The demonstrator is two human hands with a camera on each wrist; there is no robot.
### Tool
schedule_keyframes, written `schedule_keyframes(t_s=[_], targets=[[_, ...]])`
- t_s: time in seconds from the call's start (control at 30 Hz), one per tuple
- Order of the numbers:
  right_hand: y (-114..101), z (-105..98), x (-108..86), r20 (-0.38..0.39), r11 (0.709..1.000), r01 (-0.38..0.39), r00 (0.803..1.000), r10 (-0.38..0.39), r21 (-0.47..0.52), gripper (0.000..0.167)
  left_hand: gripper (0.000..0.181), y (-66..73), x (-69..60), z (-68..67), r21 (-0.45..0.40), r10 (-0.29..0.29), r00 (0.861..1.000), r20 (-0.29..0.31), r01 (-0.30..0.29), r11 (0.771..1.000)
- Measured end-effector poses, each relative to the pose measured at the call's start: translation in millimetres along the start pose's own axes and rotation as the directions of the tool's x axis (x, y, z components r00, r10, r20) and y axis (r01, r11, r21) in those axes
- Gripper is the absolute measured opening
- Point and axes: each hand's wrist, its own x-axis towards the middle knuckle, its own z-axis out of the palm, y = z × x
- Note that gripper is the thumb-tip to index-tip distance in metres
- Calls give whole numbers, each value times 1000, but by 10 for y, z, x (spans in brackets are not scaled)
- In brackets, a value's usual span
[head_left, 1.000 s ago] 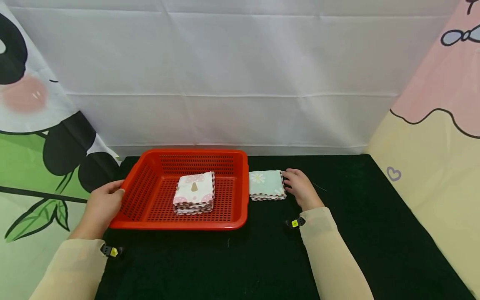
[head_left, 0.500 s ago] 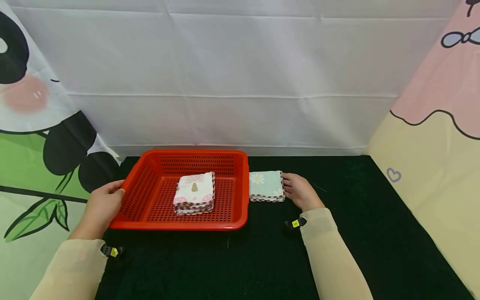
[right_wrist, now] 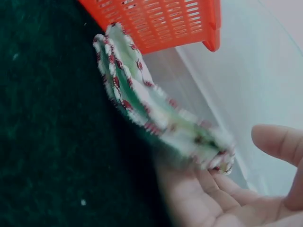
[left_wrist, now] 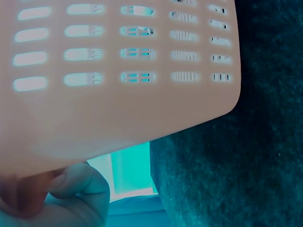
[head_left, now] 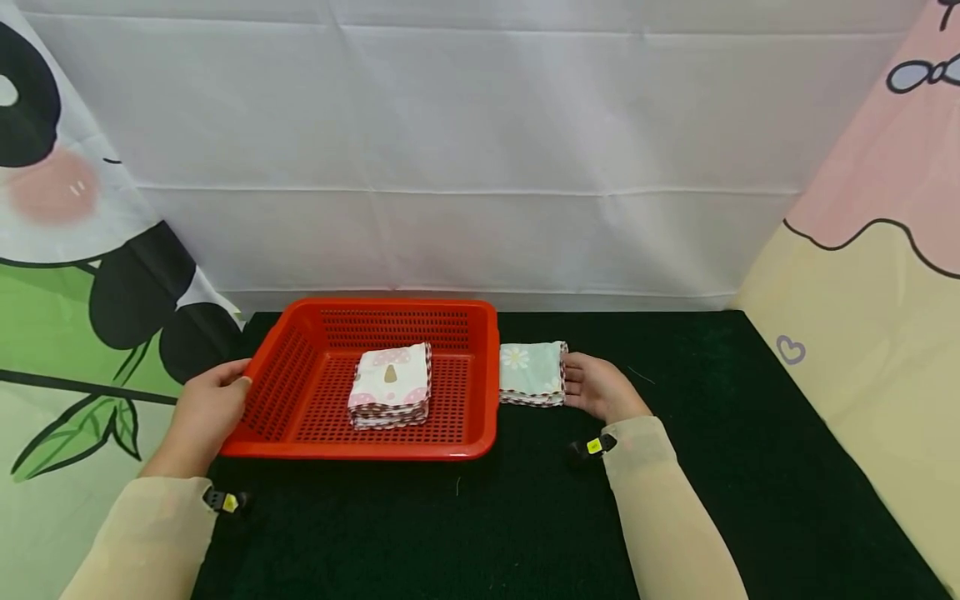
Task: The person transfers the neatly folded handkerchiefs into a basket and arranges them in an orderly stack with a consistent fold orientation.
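A red perforated plastic basket (head_left: 360, 452) stands on the dark green cloth; my left hand (head_left: 210, 404) grips its left rim. In the left wrist view, the curled fingers (left_wrist: 83, 189) show below the basket wall (left_wrist: 104, 111). Inside the basket lies a stack of folded white-and-pink cloths (head_left: 387, 383) with checkered edges. Just right of the basket is a folded pale green cloth (head_left: 532, 367) with a daisy print. My right hand (head_left: 600, 387) touches its right edge. In the right wrist view, extended fingers (right_wrist: 203, 194) reach under that edge, with the thumb (right_wrist: 279, 142) standing apart.
The dark green covering (head_left: 420, 533) spreads across the table. A white curtain (head_left: 480, 167) hangs behind it. Printed cartoon sheets flank it, a panda one (head_left: 45, 325) at left and a pink-and-yellow one (head_left: 862, 317) at right.
My right hand has lowered a little, its fingers going from the top of the green cloth's right edge to beneath it. That edge now sits slightly raised. The left hand and basket stay put.
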Motion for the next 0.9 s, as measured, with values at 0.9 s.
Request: schedule_keyframes(t_s=[0.9], targets=[[-27,49,-34,64,997,77,995,-75,-15,48,57,14,-42,6,-22,-6,1000,1,6,1000]])
